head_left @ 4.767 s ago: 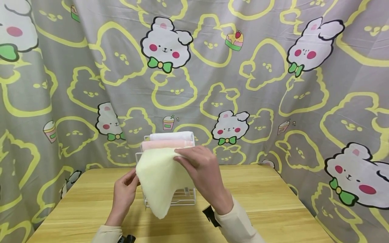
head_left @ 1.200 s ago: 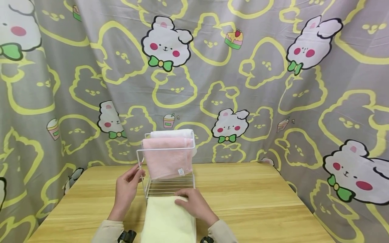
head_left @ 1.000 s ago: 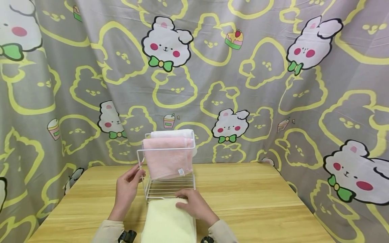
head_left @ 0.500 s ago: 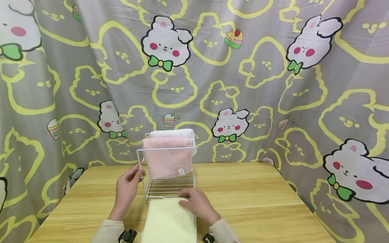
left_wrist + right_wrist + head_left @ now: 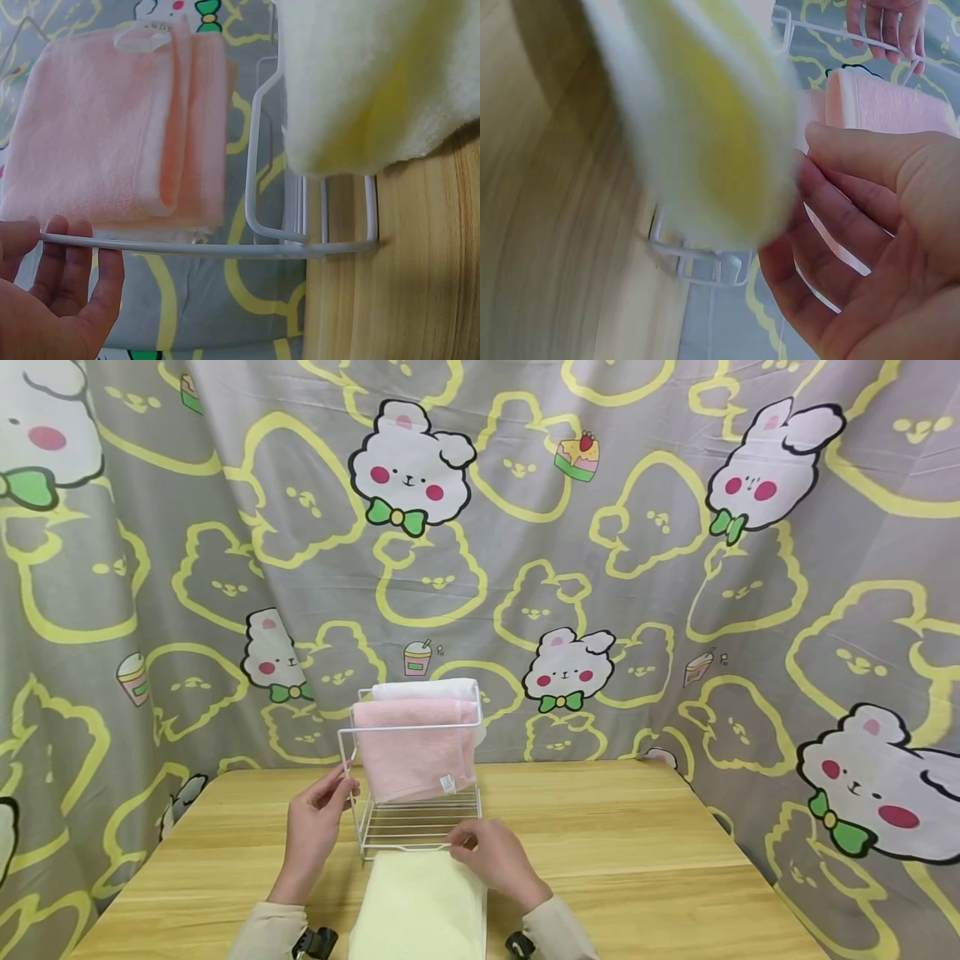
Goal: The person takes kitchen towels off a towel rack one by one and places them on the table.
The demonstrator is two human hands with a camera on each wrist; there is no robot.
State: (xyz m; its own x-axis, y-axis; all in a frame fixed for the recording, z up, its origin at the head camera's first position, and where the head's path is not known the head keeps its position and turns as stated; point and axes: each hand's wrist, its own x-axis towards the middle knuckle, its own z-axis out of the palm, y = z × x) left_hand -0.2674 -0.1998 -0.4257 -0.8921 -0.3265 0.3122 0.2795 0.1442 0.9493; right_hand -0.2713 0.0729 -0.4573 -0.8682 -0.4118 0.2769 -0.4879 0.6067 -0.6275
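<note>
A white wire rack (image 5: 420, 727) stands on the table, and my left hand (image 5: 315, 827) grips its left upright wire between thumb and fingers. At the rack's low front a pale yellow towel (image 5: 420, 910) hangs folded toward me; the bar under it is hidden. My right hand (image 5: 495, 860) pinches this towel's upper right corner; in the right wrist view the thumb and fingertips (image 5: 810, 176) meet at its blurred fold. Higher up, a pink towel (image 5: 412, 756) with a small white label is draped behind the top front bar. Behind it hangs a white towel (image 5: 423, 688).
The wooden table (image 5: 637, 843) spreads out on both sides of the rack. Behind it a grey curtain (image 5: 660, 610) with rabbit prints hangs close to the table's far edge. A slatted wire shelf (image 5: 420, 822) lies below the pink towel.
The yellow towel was lifted over the rack's upper front; now it hangs low at the front. My right hand went down with it, then slid slightly right along its edge. My left hand stayed at the upright.
</note>
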